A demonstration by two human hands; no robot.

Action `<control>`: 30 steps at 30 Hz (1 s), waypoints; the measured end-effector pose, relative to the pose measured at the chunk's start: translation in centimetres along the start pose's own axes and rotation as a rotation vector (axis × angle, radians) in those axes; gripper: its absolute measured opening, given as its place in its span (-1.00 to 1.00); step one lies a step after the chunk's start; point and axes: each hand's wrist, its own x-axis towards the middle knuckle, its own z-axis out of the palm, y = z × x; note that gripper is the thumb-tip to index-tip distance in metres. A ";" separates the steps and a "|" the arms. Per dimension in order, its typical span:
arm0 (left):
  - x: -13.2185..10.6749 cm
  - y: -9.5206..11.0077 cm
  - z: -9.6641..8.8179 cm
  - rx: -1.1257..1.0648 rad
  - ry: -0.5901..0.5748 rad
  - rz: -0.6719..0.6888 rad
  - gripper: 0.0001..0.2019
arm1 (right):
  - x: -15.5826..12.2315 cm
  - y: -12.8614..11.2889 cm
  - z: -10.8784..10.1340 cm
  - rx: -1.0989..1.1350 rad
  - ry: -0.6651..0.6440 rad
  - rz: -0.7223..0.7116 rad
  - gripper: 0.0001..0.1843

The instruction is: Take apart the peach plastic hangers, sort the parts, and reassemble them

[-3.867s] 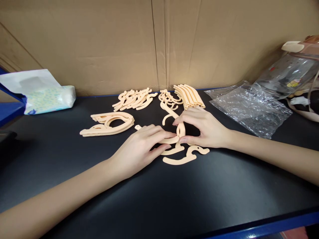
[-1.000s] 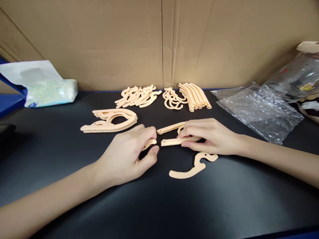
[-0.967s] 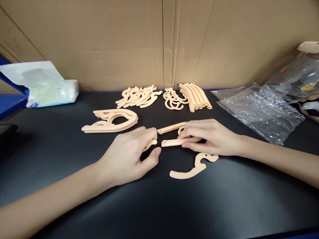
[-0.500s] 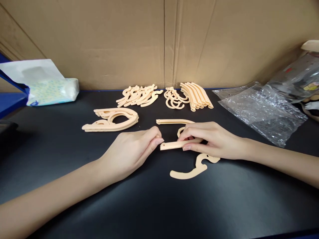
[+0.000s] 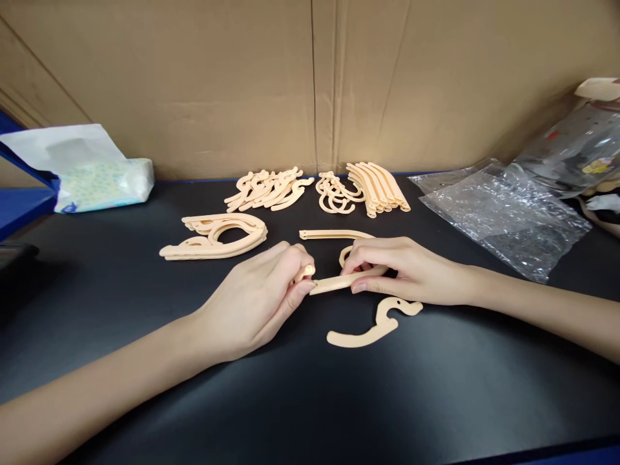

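My left hand (image 5: 259, 297) is closed around a small beige plastic piece (image 5: 310, 270); only its rounded end shows above the thumb. Pinched in my right hand (image 5: 411, 268) is a beige hanger arm (image 5: 332, 283), whose left end meets my left thumb tip. A second hanger arm (image 5: 334, 234) lies just behind the right hand. Partly covered by the right fingers is a curved hook piece (image 5: 344, 256). In front of the hands rests a loose wavy hanger part (image 5: 368, 335) with a small hole.
Folded hangers (image 5: 237, 248) lie stacked at left. Farther back are piles of wavy parts (image 5: 268, 189), hooks (image 5: 334, 194) and hanger arms (image 5: 380, 187). Clear plastic bags (image 5: 508, 213) and a transparent bottle (image 5: 571, 145) are at right, a tissue pack (image 5: 104, 184) at left.
My left hand has turned slightly, so the end of its small piece now shows. The hanger arm in my right hand has tilted, its left end now against the left thumb.
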 end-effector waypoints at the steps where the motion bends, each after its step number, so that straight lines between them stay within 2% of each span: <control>1: 0.0 -0.2 0.1 0.010 0.012 0.010 -0.84 | 0.0 0.0 0.0 -0.005 -0.001 -0.006 -0.84; 3: 0.0 -0.5 0.2 0.037 0.031 0.017 -0.85 | 0.0 -0.1 0.0 -0.014 0.002 -0.019 -0.84; 6: -0.1 -0.6 0.3 0.050 0.032 -0.046 -0.82 | 0.1 -0.1 0.0 0.001 0.011 -0.002 -0.84; 13: -0.1 -0.2 0.0 0.033 -0.044 -0.119 -0.67 | 0.2 0.0 -0.2 0.204 0.007 0.147 -0.80; 20: 0.0 -0.5 0.5 0.104 -0.021 -0.087 -0.56 | 0.3 -0.2 -0.3 0.258 0.011 0.167 -0.84; 30: 0.0 -0.5 0.6 0.131 -0.046 -0.064 -0.60 | 0.3 -0.1 -0.3 0.248 0.017 0.169 -0.85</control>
